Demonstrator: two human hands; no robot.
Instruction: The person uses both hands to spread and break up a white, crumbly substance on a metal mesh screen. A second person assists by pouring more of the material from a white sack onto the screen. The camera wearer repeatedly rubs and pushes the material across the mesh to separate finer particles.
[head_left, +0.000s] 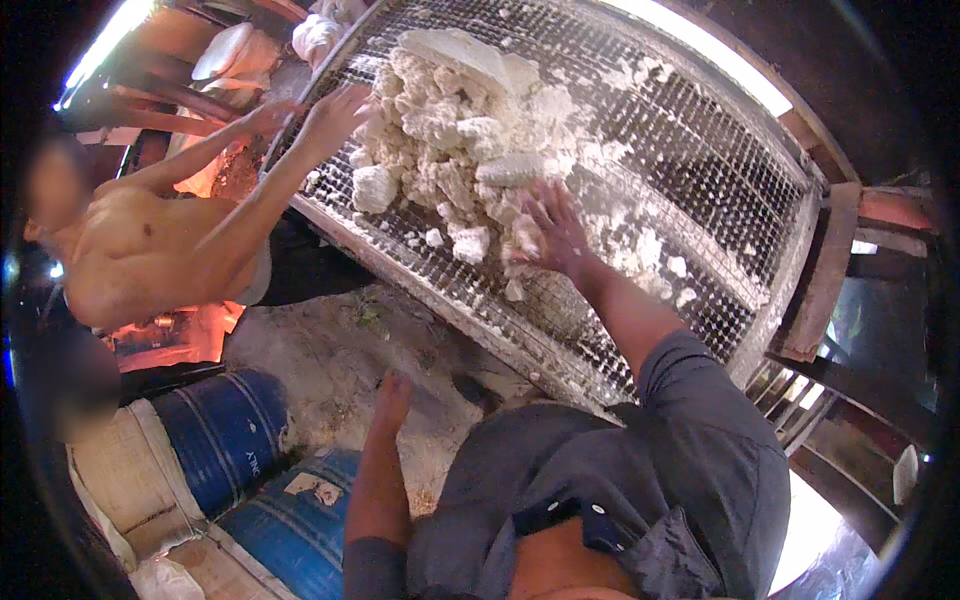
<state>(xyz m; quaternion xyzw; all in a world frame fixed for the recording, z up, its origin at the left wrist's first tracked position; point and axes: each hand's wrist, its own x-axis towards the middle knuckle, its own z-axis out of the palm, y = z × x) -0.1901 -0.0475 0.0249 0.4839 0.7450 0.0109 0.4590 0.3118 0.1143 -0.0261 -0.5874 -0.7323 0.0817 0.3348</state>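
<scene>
A heap of whitish, crumbly lumps (442, 127) lies on a large wire-mesh rack (697, 157) with a wooden frame. My right hand (551, 229) rests with spread fingers against the heap's near right side, touching the lumps. Just beyond its fingertips is a pale, rounded block (511, 169). A larger flat slab (454, 54) lies on the heap's far side. My left hand (395, 397) hangs low over the ground, short of the rack's near edge, and its fingers are too blurred to read. White crumbs are scattered over the mesh around the heap.
A shirtless co-worker (165, 232) stands at the left, both arms stretched towards the heap. Blue drums (217, 439) lie at the lower left beside cardboard (127, 480). The rack's wooden edge (420, 300) runs diagonally in front of me. Wooden planks (821, 277) stand at the right.
</scene>
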